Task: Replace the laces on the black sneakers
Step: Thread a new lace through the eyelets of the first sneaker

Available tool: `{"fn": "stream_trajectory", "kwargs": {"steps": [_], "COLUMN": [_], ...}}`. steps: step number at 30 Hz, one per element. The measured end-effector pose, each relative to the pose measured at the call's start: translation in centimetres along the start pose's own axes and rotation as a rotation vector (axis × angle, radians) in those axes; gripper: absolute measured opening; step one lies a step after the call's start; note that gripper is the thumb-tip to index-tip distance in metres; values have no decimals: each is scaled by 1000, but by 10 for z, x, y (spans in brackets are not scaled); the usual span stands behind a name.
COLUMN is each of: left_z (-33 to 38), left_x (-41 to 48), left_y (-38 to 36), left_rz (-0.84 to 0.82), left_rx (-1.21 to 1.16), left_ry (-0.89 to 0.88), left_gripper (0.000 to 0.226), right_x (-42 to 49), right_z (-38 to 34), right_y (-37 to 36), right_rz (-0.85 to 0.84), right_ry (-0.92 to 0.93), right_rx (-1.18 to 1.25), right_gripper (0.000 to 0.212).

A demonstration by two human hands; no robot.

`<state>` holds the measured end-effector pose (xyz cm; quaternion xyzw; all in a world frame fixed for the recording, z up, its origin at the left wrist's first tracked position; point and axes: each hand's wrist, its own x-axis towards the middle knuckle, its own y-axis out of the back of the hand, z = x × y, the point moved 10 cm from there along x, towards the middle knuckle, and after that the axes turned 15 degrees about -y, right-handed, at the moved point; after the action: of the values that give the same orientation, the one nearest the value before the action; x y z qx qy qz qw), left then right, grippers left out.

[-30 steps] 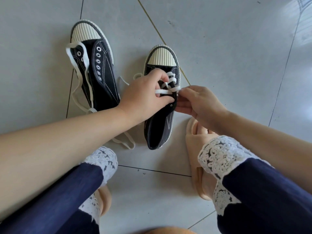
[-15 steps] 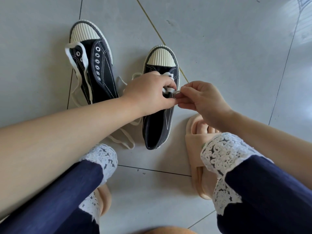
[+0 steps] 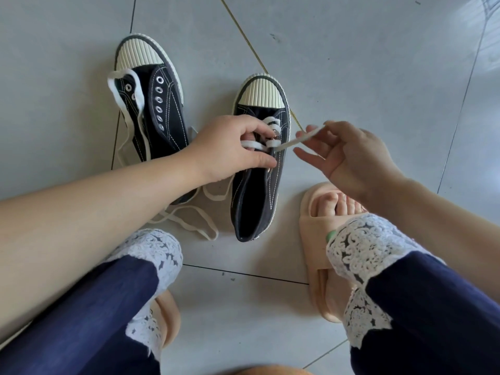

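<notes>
left hand (image 3: 230, 148) grips the half-laced sneaker (image 3: 255, 204); right hand (image 3: 354, 161) pinches its lace (image 3: 296, 140) end.

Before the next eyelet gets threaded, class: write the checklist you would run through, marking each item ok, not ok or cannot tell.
1. Lace end in hand: the right hand pinches the white lace near its tip. Ok.
2. Shoe steadied: the left hand holds the sneaker being laced at its lace rows, fingers curled. Ok.
3. Slack taken up: the lace runs straight from the shoe to the right hand. Ok.
4. Lace flat, untwisted: cannot tell.
5. Next eyelet free: hidden by the left hand's fingers. Cannot tell.
6. Other sneaker laced: its eyelets are empty and a loose lace lies over it. Not ok.
</notes>
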<state>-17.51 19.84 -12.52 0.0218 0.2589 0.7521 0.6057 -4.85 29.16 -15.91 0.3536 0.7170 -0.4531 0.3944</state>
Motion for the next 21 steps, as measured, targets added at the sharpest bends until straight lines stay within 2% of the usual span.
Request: {"fn": "stream_trajectory", "kwargs": {"steps": [3, 7, 9, 17, 19, 21], "left_z": [-2, -3, -1, -1, 1, 6], "left_x": [-3, -3, -2, -3, -3, -3], "left_y": [3, 10, 13, 14, 15, 13], "left_rz": [29, 75, 87, 62, 73, 63], "left_rx": [25, 39, 38, 16, 2, -2], "left_ry": [5, 9, -3, -26, -37, -61], "left_gripper": [36, 16, 9, 9, 12, 22], "right_x": [6, 4, 1, -6, -5, -5], "right_z": [13, 5, 0, -5, -6, -6], "right_y": [-9, -20, -28, -45, -52, -53], "right_rz": [46, 248, 290, 212, 198, 200], "right_ry": [-30, 129, 218, 291, 305, 284], "right_rx": [-223, -999, -1301, -1632, -1742, -1709], "right_gripper": [17, 17, 14, 4, 12, 19]}}
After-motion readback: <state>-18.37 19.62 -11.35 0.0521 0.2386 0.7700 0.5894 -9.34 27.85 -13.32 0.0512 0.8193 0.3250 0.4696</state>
